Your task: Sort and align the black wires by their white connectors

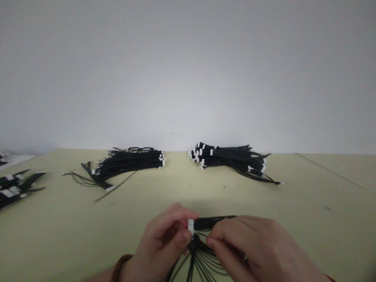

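My left hand (167, 239) pinches a small white connector (190, 226) between thumb and index finger, just above the table's near edge. Black wires (207, 223) run from the connector toward the right, and more loose wires (202, 262) fan out below it. Close beside the connector, my right hand (249, 246) has its thumb and index finger pressed together at the wires. A thin wire appears to lead into that pinch, though its end is hidden by the fingers.
Against the wall lie two piles of black wire bundles with white connectors, a left pile (126, 162) and a right pile (229, 158). A pair of glasses (141, 149) rests behind the left pile. More bundles (14, 188) lie at the far left of the yellowish table (293, 219).
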{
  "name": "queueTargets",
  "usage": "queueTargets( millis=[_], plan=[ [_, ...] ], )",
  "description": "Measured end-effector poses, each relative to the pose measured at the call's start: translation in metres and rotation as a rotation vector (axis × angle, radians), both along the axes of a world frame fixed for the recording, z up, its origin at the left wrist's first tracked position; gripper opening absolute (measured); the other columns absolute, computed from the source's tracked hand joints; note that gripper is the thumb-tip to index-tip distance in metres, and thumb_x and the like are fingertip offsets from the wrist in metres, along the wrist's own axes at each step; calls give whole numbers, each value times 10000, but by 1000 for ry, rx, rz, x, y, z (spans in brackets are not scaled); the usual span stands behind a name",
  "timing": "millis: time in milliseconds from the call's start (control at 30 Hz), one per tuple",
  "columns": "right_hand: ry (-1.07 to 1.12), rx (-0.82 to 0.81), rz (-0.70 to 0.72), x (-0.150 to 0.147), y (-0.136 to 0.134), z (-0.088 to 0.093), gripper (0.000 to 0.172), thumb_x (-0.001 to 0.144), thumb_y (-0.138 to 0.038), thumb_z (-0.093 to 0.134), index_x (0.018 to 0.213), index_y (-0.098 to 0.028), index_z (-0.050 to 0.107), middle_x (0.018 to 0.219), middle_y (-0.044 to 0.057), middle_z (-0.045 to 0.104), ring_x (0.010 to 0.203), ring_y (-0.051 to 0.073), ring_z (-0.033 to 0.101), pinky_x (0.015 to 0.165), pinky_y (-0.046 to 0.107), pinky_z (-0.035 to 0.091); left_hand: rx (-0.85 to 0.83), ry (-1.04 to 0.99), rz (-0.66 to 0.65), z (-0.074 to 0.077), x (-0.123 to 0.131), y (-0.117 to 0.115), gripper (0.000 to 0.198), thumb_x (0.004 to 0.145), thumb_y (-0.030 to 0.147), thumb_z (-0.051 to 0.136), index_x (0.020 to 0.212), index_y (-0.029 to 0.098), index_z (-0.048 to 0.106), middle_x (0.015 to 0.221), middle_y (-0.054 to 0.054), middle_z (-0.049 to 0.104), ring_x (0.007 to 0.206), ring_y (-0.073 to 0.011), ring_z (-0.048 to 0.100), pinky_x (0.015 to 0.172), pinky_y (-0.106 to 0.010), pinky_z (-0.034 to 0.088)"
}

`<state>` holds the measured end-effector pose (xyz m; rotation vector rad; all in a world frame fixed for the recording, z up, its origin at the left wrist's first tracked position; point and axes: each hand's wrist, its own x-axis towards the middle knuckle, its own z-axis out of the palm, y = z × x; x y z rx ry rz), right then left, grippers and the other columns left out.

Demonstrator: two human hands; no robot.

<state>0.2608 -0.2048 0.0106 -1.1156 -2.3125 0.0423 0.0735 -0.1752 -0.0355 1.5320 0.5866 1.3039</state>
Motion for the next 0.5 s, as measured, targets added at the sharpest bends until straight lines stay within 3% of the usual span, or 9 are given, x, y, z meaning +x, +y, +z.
queueTargets(
  millis=[333,500],
  plan=[
    [-118,79,29,-1,0,-2,161,810,-92,563,688,-198,562,605,-41,600,491,126,556,454,253,364,206,155,120,1,-1,1,147,845,281,602,939,295,713,680,-11,541,574,-128,516,515,-197,432],
    [-131,156,42,-7,4,-5,273,862,-56,410,675,-202,544,588,-24,580,479,145,544,449,281,366,288,246,181,-3,-2,-2,196,818,193,619,964,286,709,671,-17,583,614,-151,549,561,-215,453]
  ],
)
